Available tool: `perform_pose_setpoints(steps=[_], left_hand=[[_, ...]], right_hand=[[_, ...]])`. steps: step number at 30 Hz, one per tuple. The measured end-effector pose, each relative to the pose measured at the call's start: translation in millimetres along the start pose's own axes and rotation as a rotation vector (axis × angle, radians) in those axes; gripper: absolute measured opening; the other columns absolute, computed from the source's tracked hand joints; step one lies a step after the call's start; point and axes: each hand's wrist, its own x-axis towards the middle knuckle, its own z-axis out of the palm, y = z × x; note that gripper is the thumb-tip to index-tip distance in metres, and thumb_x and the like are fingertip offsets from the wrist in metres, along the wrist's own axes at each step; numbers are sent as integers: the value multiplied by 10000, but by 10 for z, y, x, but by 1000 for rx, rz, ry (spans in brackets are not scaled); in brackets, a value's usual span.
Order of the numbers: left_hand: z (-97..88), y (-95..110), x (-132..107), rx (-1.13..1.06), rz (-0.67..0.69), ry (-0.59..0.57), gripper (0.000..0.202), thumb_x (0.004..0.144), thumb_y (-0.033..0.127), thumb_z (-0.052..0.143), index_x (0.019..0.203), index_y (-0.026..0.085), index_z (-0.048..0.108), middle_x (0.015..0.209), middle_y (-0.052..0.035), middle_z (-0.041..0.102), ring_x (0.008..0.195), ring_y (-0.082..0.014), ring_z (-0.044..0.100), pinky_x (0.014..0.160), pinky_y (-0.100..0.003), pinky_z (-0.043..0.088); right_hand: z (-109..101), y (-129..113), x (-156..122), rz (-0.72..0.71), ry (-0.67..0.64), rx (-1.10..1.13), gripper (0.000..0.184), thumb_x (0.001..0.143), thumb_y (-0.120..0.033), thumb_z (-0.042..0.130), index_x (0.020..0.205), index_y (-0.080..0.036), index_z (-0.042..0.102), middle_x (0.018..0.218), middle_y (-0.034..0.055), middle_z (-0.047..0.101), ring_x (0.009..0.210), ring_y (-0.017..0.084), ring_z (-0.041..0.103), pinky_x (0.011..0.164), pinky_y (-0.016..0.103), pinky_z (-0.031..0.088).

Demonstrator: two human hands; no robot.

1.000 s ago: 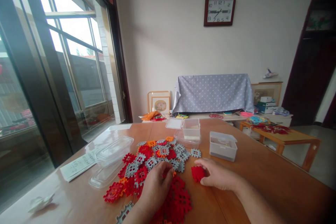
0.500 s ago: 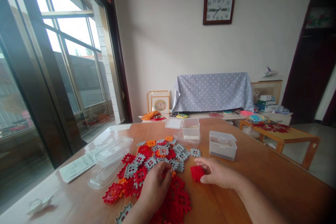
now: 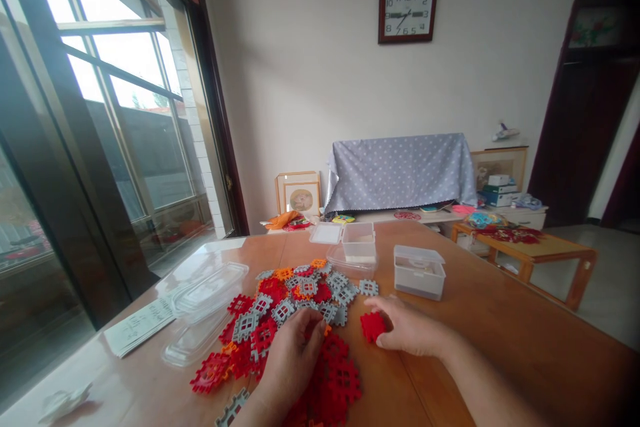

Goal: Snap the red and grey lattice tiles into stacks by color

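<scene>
A loose pile of notched square plastic building pieces, grey, red and orange, is spread over the table. My left hand is over the near part of the pile, thumb and fingertips drawn together. Whatever may be between them is hidden. To the right of the pile, my right hand grips a red block of building pieces between thumb and fingers, low over the wood. A single grey building piece lies just beyond that hand.
Clear plastic lids and a stack of written papers lie to the left, with a crumpled white wrapper nearer me. Toward the back stand two lidded plastic boxes, one on the right and one in the middle.
The whole view has shifted a little, so most things appear slightly further left. Both hands keep nearly the same pose, and the red block stays in my right hand.
</scene>
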Motion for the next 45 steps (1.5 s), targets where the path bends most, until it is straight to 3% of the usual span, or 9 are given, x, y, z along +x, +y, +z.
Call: perform_pose_setpoints(steps=[13, 18, 24, 30, 32, 34, 36, 41, 45], left_hand=[[-5, 16, -7, -6, -2, 6, 255, 992, 413, 512, 923, 222, 664, 905, -31, 728, 858, -196, 660, 780, -260, 458], [-24, 9, -3, 33, -13, 10, 226, 984, 400, 522, 931, 232, 665, 921, -23, 731, 863, -196, 658, 775, -256, 446], [-81, -34, 2, 112, -29, 57, 177, 973, 349, 529, 950, 242, 668, 957, -34, 724, 927, -215, 651, 817, -283, 436], [-112, 36, -29, 271, 51, 12, 186, 950, 298, 533, 981, 258, 712, 1054, -80, 725, 1054, -279, 612, 914, -380, 441], [-87, 72, -52, 306, 108, -79, 243, 947, 302, 537, 1097, 292, 728, 1221, -84, 712, 1231, -321, 552, 1045, -460, 399], [-58, 87, -73, 343, 126, -173, 317, 940, 323, 551, 1214, 335, 710, 1374, -59, 661, 1387, -368, 437, 1176, -577, 251], [-40, 80, -86, 388, 92, -224, 352, 935, 355, 556, 1259, 354, 694, 1432, -37, 629, 1451, -402, 359, 1214, -662, 88], [-65, 40, -84, 488, -5, -183, 391, 938, 446, 521, 1280, 327, 670, 1362, -40, 656, 1434, -371, 385, 1240, -645, 8], [-82, 30, -76, 549, -43, -153, 403, 903, 457, 540, 1253, 305, 671, 1297, -61, 663, 1379, -352, 435, 1248, -624, 6]], right_hand=[[-13, 33, -6, 0, -26, -41, 715, 665, -256, 803, 1352, -269, 608, 1273, 76, 667, 1135, 294, 614, 984, 354, 449], [14, -2, 8, -7, -17, -68, 637, 655, -210, 773, 1274, -273, 635, 1194, 49, 681, 1052, 271, 621, 932, 332, 454], [-7, -7, -19, -38, -31, -71, 533, 668, -272, 797, 1183, -254, 663, 1143, 43, 672, 1039, 268, 621, 902, 319, 465], [42, -26, 14, -76, 146, -49, 419, 844, -328, 676, 1252, -240, 648, 1296, 87, 651, 1186, 283, 591, 1018, 366, 439], [97, -66, 40, -105, 212, -101, 371, 861, -304, 649, 1227, -249, 664, 1247, 84, 673, 1163, 278, 598, 1008, 370, 440], [163, -121, 63, -135, 243, -165, 368, 864, -261, 624, 1229, -267, 668, 1205, 77, 684, 1145, 271, 600, 993, 368, 441], [227, -185, 79, -152, 252, -231, 398, 863, -212, 595, 1249, -283, 665, 1222, 75, 679, 1166, 267, 586, 1000, 376, 429], [334, -398, 80, -192, 270, -392, 463, 867, -121, 535, 1277, -299, 657, 1276, 54, 682, 1242, 270, 533, 1044, 427, 359], [401, -593, 83, -210, 246, -469, 264, 902, -151, 559, 1071, -278, 718, 1137, 34, 729, 1215, 294, 536, 1030, 457, 322]])
